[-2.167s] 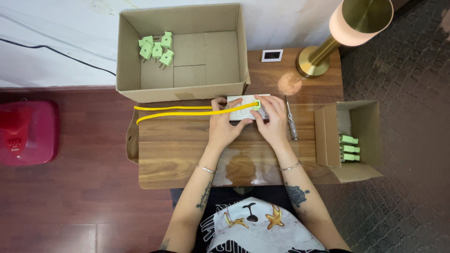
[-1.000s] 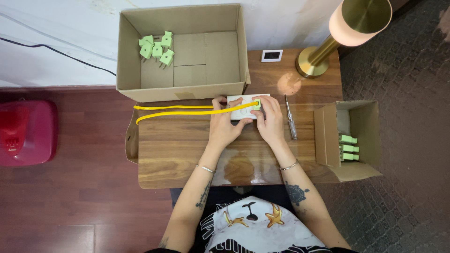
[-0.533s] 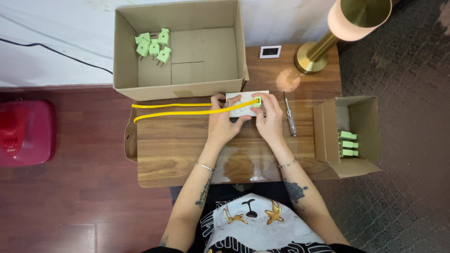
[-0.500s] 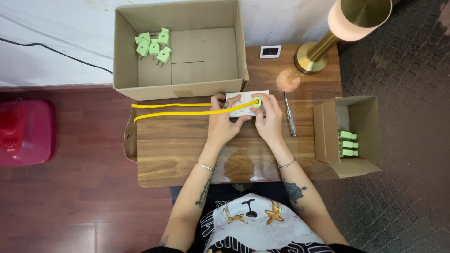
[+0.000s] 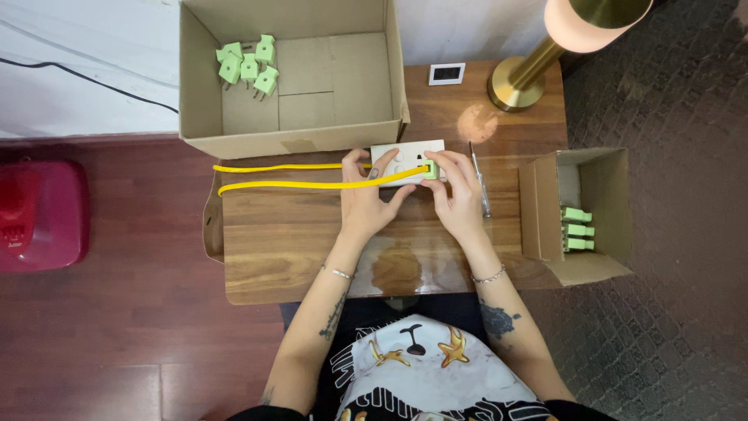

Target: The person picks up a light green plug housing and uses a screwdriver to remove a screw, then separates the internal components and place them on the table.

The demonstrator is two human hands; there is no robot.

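I see a white power strip [image 5: 401, 158] lying flat just in front of the big cardboard box [image 5: 292, 74], long side parallel to the box's front wall. A small light-green plug [image 5: 430, 169] sits at the strip's right end, seated on its face. A yellow cable [image 5: 300, 175] runs left from the strip along the box's front, doubling back in a loop.

Eight green plugs [image 5: 248, 67] (two boxes [image 5: 374, 117]).
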